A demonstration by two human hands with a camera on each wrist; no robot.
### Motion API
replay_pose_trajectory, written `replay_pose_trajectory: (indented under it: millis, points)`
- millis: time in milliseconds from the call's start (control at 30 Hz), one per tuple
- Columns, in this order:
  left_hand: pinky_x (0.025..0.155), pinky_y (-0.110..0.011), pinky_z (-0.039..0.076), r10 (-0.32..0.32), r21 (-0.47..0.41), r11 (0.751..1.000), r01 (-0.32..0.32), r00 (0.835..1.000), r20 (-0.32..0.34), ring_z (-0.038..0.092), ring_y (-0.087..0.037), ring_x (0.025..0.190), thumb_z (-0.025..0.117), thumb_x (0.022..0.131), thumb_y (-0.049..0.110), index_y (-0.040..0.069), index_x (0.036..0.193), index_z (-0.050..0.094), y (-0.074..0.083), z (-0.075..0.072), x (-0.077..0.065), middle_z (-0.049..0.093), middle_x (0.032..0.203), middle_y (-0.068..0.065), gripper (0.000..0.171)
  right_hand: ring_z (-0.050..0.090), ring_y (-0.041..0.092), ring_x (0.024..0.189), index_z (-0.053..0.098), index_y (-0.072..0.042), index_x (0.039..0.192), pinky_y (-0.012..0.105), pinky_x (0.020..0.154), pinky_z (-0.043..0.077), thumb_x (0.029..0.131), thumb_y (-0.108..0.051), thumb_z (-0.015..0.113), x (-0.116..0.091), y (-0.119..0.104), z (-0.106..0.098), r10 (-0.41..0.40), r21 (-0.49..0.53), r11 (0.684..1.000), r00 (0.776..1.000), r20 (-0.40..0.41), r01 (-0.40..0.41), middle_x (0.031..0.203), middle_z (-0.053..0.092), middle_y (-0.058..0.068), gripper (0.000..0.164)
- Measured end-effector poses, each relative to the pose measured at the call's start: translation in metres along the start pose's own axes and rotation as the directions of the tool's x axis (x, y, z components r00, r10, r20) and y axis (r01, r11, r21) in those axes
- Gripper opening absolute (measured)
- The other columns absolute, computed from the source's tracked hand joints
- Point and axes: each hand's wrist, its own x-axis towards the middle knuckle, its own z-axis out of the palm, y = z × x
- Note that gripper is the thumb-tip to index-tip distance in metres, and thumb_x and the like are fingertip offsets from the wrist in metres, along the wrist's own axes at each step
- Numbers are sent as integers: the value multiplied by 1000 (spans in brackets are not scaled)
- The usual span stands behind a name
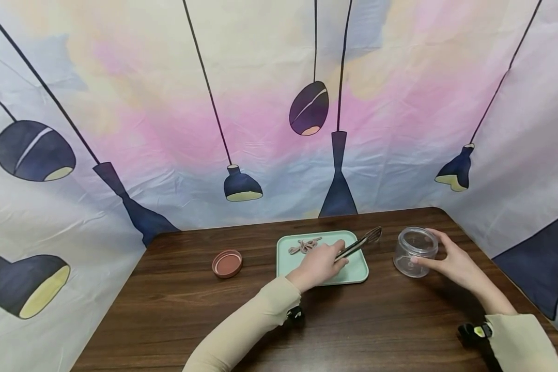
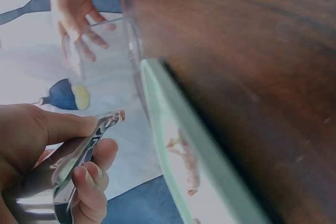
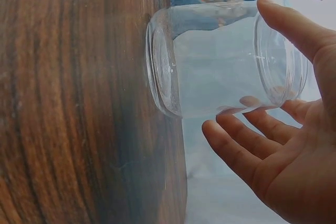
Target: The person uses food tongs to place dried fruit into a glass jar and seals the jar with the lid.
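Observation:
My left hand [image 1: 317, 264] grips metal tongs [image 1: 360, 244] over the pale green tray [image 1: 282, 268], their tips pointing to the far right, toward the jar. In the left wrist view, a small pinkish bit shows at the tips of the tongs [image 2: 105, 124]. Pinkish-brown strands [image 1: 303, 246] lie bunched on the tray's left part. To the right of the tray, an open clear jar [image 1: 405, 262] stands upright on the table. My right hand [image 1: 456, 264] holds it from the right, thumb on the near side, other fingers behind; the right wrist view shows the thumb at the rim.
A round reddish-brown lid [image 1: 227, 264] lies on the dark wooden table [image 1: 176, 299], left of the tray. Behind the table hangs a cloth [image 1: 269, 144] printed with lamps, close to its far edge.

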Motion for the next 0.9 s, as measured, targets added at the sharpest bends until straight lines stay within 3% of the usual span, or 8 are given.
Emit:
replay_pose_trajectory:
  millis: [133, 333, 500, 667, 900]
  points:
    - [42, -22, 26, -42, -78, 996, 42, 999, -2, 40, -6, 42, 61, 103, 29, 12, 114, 56, -3, -10, -1, 49, 56, 7, 20, 29, 65, 131, 12, -2, 160, 74, 90, 35, 88, -50, 76, -1, -1, 2, 1, 1, 1000, 1000, -10, -1, 149, 26, 43, 107]
    - [43, -24, 23, -101, -176, 980, 97, 995, -13, 29, -10, 41, 59, 104, 31, 13, 123, 58, -8, -21, -1, 42, 53, 3, 26, 29, 64, 131, 13, 0, 159, 73, 91, 36, 88, -49, 76, -2, -4, 4, 0, 14, 1000, 1000, -16, 0, 150, 26, 42, 107]
    - [41, -23, 24, -105, -219, 971, 93, 994, -41, 29, -10, 38, 57, 105, 33, 14, 123, 58, -8, -29, 2, 41, 50, 2, 27, 35, 60, 129, 12, 4, 158, 70, 89, 39, 89, -46, 76, -4, -6, 4, -17, 36, 999, 999, -40, 19, 147, 29, 40, 107]
    - [41, -23, 23, -91, -218, 973, 78, 994, -52, 27, -11, 38, 57, 105, 34, 16, 123, 57, 2, -38, 2, 38, 49, 2, 26, 34, 59, 129, 12, 7, 156, 71, 91, 37, 88, -45, 77, -2, -9, 9, -34, 58, 998, 998, -58, 38, 148, 28, 40, 108]
    - [42, -23, 30, -27, -264, 964, 14, 999, -45, 43, -8, 39, 56, 105, 35, 16, 122, 56, 23, -43, 4, 49, 54, 4, 26, 37, 56, 128, 16, 8, 155, 70, 93, 36, 87, -44, 79, 2, -11, 18, -55, 63, 996, 994, -94, 61, 145, 32, 38, 106]
